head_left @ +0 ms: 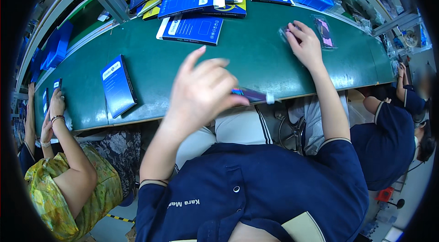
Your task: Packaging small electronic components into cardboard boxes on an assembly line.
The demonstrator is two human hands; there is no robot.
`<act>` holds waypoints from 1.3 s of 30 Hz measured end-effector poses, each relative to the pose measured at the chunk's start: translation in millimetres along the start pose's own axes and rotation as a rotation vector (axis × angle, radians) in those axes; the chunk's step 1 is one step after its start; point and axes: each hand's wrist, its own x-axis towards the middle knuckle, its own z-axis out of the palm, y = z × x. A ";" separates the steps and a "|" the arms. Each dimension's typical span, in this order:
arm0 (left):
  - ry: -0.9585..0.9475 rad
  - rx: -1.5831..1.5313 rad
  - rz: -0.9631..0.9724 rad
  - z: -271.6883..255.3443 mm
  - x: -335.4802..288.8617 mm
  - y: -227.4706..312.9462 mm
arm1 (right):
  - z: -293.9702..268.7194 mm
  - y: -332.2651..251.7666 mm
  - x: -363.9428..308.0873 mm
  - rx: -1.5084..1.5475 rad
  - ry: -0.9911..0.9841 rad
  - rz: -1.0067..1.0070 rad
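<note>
Shiny plastic pouch (325, 32), glossy cardboard box (119, 87)

A green worktop (256, 61) carried a blue box (118, 86) at left, a blue-and-white box (194, 30) farther off, a heap of boxes (185, 2) on the far side, and a pink-and-black packet (325, 32) at far right.

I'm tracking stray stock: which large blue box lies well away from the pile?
The large blue box left of the person's left hand; green tabletop separates it from the pile, while the others lie in or near that pile.
</note>
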 end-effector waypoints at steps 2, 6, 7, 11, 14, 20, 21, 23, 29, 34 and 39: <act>-0.128 0.041 -0.212 -16.2 4.3 -7.1 | 1.8 -16.5 -11.4 -0.060 -0.023 -0.064; -0.166 0.182 -0.260 -4.5 -8.1 -34.5 | -9.1 -53.6 -28.0 -0.124 -0.200 -0.120; -0.175 0.179 -0.195 -0.7 -15.2 -39.9 | -14.0 -66.7 -32.6 -0.073 -0.237 -0.085; -0.297 -0.003 -0.223 9.0 -26.2 -42.4 | -10.3 -86.3 -51.7 -0.034 -0.110 0.050; -0.330 -0.089 -0.179 8.2 -26.6 -41.8 | -16.2 -91.0 -50.6 0.370 -0.111 0.112; -0.264 -0.099 -0.215 9.6 -24.7 -40.9 | -15.6 -118.0 -47.0 0.495 -0.266 -0.314; -0.262 -0.098 -0.218 10.3 -23.6 -40.5 | -13.2 -116.5 -45.6 0.572 -0.310 -0.265; -0.343 -0.218 -0.140 16.9 -20.3 -36.9 | -8.6 -137.1 -44.6 0.499 -0.241 -0.351; -0.121 -0.110 -0.023 28.7 -10.6 -30.8 | 30.4 -187.1 -37.1 1.215 0.075 -0.006; 0.119 -0.329 -0.378 11.8 -9.7 -9.8 | -14.8 -186.2 -20.8 1.530 0.240 0.085; 0.799 -0.415 -0.301 48.4 -19.1 2.3 | -47.1 -209.8 -27.7 1.950 -0.564 0.227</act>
